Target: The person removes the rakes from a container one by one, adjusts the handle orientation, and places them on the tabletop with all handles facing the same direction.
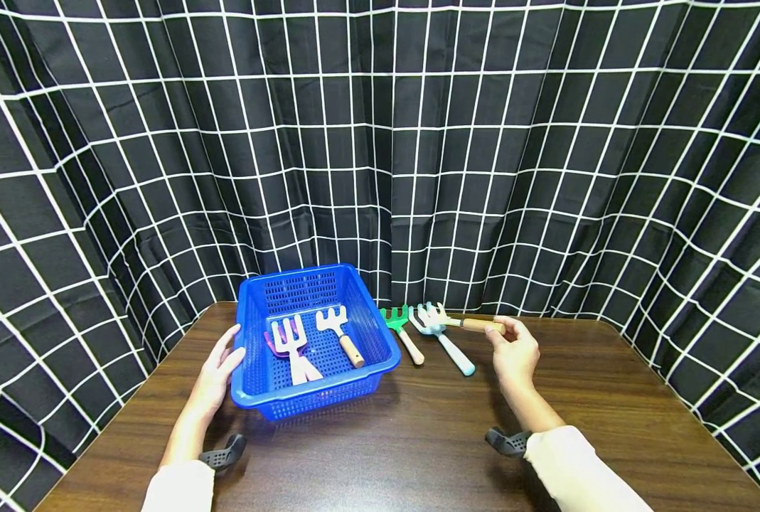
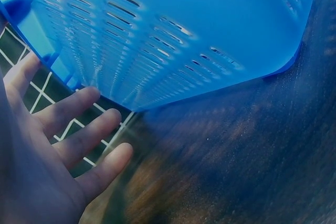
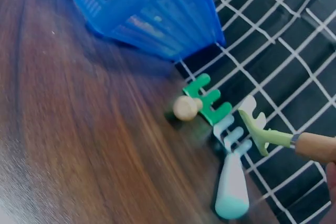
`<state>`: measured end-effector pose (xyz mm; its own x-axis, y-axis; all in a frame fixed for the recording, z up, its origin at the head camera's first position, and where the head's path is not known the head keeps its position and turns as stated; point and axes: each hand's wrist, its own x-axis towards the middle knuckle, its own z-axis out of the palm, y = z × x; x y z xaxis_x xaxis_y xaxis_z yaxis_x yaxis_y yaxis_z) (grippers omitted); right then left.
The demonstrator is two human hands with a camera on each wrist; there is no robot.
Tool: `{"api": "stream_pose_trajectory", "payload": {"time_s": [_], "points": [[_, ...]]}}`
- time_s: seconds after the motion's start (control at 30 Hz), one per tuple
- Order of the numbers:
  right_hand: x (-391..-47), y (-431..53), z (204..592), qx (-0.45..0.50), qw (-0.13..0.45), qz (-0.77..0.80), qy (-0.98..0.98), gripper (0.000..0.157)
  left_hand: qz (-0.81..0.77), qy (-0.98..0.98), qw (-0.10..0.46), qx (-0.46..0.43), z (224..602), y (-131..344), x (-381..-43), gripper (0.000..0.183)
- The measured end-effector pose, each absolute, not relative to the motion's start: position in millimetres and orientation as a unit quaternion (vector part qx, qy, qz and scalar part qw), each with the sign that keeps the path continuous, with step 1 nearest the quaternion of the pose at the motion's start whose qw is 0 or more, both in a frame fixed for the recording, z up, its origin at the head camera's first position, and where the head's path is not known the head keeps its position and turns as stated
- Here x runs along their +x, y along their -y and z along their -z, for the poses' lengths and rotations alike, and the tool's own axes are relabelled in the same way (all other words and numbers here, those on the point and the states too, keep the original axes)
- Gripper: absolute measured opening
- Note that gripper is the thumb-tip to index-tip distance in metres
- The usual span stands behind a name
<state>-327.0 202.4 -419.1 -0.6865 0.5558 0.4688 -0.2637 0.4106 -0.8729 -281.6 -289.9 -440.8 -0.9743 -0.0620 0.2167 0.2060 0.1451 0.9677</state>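
Note:
My right hand pinches the wooden handle of a hand fork with a pale green-white head, held above the table. Below the fork's head lies a light-blue hand fork, and beside that a green hand fork with a wooden handle. A blue plastic basket stands left of them. Inside are a pale pink fork, a purple-pink tool partly under it, and a white fork with a wooden handle. At the basket's left rim, my left hand touches it with fairly straight, spread fingers.
The brown wooden table extends around the basket and toward me. A black curtain with a white grid hangs behind the table's back edge and along both sides. Dark bands sit on both wrists.

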Motion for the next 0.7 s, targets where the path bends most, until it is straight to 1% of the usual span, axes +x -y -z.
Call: {"api": "stream_pose_trajectory", "payload": {"time_s": [0.43, 0.7], "points": [[-333, -222, 428, -0.131, 0.405, -0.5, 0.754, 0.021, 0.656, 0.745, 0.107, -0.054, 442, 290, -281, 0.054], [-340, -236, 443, -0.143, 0.425, -0.475, 0.757, 0.02, 0.657, 0.744, 0.105, -0.058, 441, 289, -281, 0.055]]}}
